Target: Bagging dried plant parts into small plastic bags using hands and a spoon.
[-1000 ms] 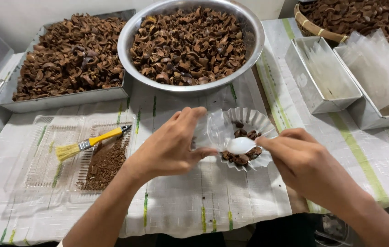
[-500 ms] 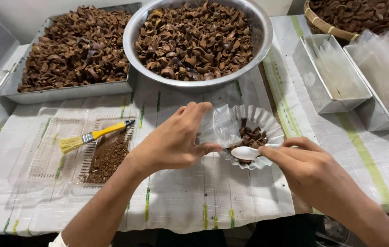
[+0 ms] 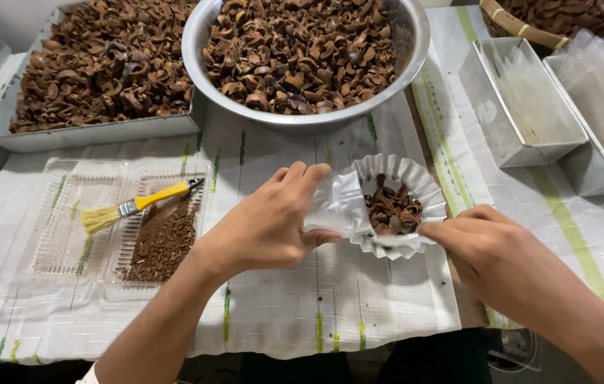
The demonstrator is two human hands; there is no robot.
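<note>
The table, spread with a white cloth striped in green, carried everything. At its far edge sat the big round steel bowl heaped with brown dried husk pieces — the landmark here. Left of the bowl lay a rectangular metal tray of the same husks; right of it stood two empty metal tins lined with clear bags. Nearer than the bowl and to its left was a clear plastic tray holding fine brown crumbs and a yellow-handled brush.

Just in front of the bowl sat the white fluted paper cup, partly filled with husk pieces. The left hand pinched the cup's left wall between thumb and fingers, folding it inward. The right hand had its grip closed on the near rim.

A second ago a small white spoon showed at the cup's near edge; now it was out of sight — seemingly, scooping had given way to shaping the cup.
</note>
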